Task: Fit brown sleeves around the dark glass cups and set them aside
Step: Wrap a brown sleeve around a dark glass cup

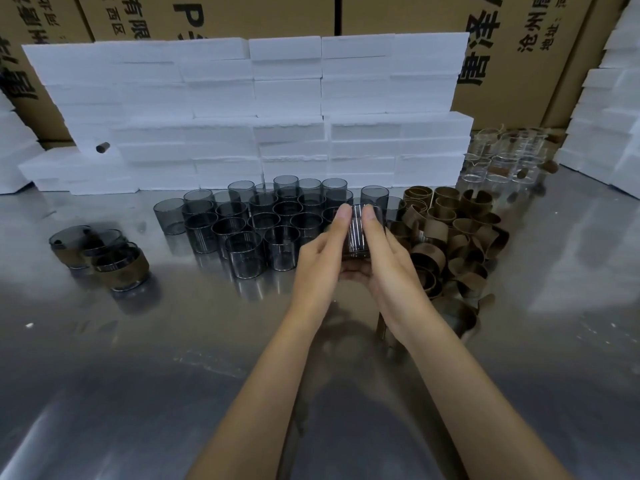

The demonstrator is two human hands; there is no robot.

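Dark smoked glass, ribbed with fine vertical lines, formed the cylindrical cup (356,233) held above the middle of the surface (173,358). The left hand (320,263) and right hand (388,268) gripped it from opposite sides, fingers (343,216) curled up its wall and thumbs beneath; whether a sleeve was on it could not be told. Behind the hands stood a dense cluster of bare dark cups (263,220), upright and touching. To the right lay a loose pile of brown sleeves (453,237), curled bands of matte card-like material. Three sleeved cups (104,258) sat close together at the left, well apart from the cluster. The surface was polished, reflective metal. White foam blocks (249,112) were stacked along the back, with clear glass cups (502,157) at the right rear and printed cardboard cartons (381,12) behind.
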